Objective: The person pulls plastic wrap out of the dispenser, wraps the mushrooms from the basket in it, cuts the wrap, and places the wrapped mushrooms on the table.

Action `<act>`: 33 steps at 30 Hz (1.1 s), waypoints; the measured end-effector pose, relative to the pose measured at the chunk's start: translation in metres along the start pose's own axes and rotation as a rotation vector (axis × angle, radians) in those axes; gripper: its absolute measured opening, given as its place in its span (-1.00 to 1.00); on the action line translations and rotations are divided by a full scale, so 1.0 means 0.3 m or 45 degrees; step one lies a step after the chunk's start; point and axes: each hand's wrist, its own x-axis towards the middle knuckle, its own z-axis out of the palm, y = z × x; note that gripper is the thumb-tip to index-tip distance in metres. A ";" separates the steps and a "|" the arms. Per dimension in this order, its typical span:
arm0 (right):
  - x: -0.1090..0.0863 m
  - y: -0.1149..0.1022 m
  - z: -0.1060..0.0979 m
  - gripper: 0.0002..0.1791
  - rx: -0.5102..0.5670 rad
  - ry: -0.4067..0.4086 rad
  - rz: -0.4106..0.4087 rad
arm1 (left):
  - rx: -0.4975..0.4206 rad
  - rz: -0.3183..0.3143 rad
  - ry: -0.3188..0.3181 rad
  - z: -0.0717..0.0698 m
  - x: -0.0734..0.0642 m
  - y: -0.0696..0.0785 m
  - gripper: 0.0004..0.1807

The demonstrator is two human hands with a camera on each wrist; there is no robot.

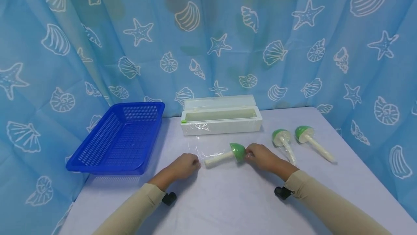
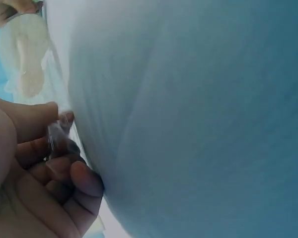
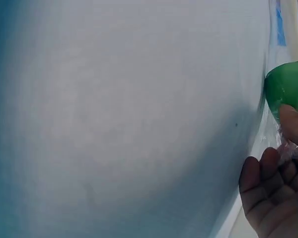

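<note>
A mushroom-shaped piece with a green cap and a pale stem lies on its side on the table, on or in clear plastic film. My left hand is just beyond the stem's end. In the left wrist view, its curled fingers pinch a crumpled bit of the clear film. At the cap end is my right hand. The right wrist view shows its thumb against the green cap, with gathered film between thumb and fingers.
A white cling film dispenser with its lid raised stands behind the piece. On the left is a blue plastic basket. Two more green-capped mushroom-shaped pieces, one nearer my right hand and another farther right, lie on the white-covered table.
</note>
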 end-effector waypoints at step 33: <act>0.058 0.054 -0.026 -0.37 0.016 -0.141 -0.192 | -0.182 -0.420 0.121 -0.002 0.094 -0.024 -0.67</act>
